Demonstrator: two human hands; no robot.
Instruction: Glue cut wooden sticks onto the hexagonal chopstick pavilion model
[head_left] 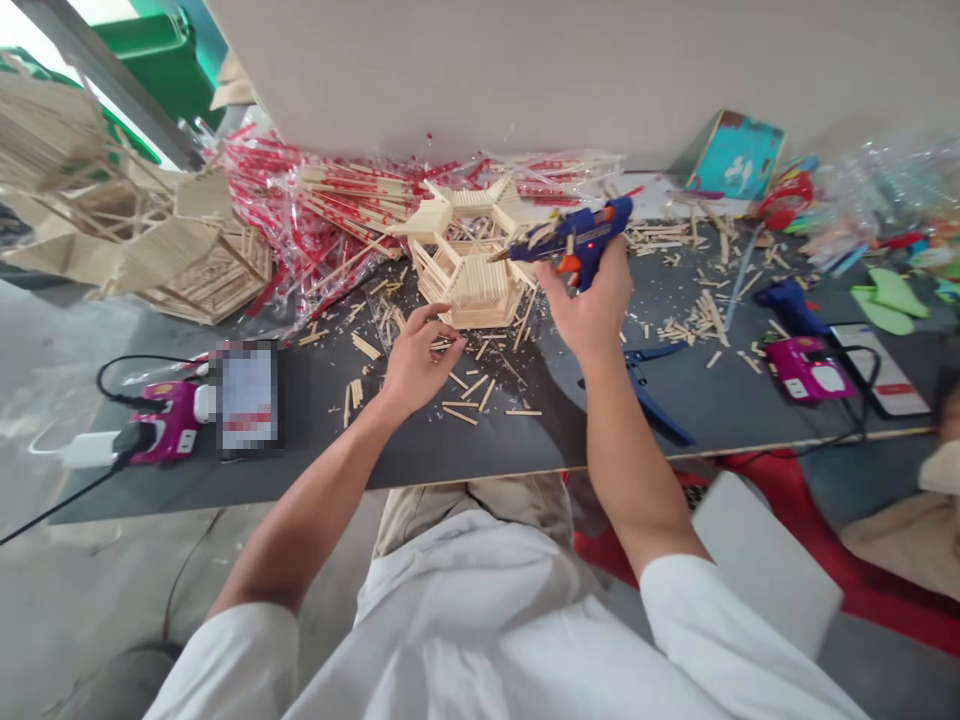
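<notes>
Sticks of cut wood point(523, 412) lie scattered across the dark tabletop point(465, 456), with a blue-handled cutting tool point(665, 414) beside the right forearm. Farther in, the left hand point(421, 362) curls thumb and fingers close to the near left edge of a many-sided stick model point(484, 285); I cannot tell whether that grip pinches anything. The right hand point(596, 305) grips a blue glue gun point(574, 238), its nozzle pointing left over the model's sloping panel. Red-marked plastic packaging point(259, 215) lies behind.
</notes>
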